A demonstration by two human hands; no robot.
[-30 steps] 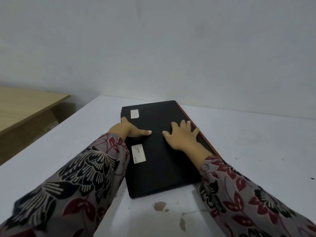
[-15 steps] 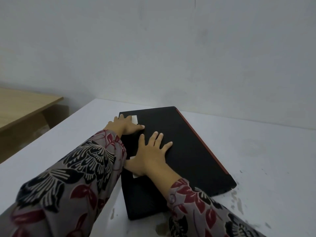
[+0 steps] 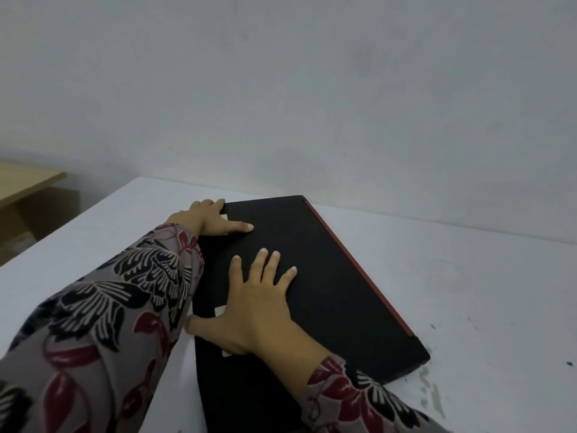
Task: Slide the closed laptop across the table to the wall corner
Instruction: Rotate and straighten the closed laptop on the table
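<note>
A closed black laptop with a red strip along its right edge lies flat on the white table, its far corner close to the wall. My left hand holds the laptop's far left corner, thumb on the lid and fingers over the edge. My right hand lies palm down on the lid near its left edge, fingers spread, covering most of a white sticker.
The grey wall runs along the table's far edge. A wooden desk stands off to the left, beyond the table's left edge. Stains mark the table near the laptop's right corner.
The laptop has slid toward the wall and turned. My right hand moved from the lid's right side to its left part. My left hand shifted up to the far left corner.
</note>
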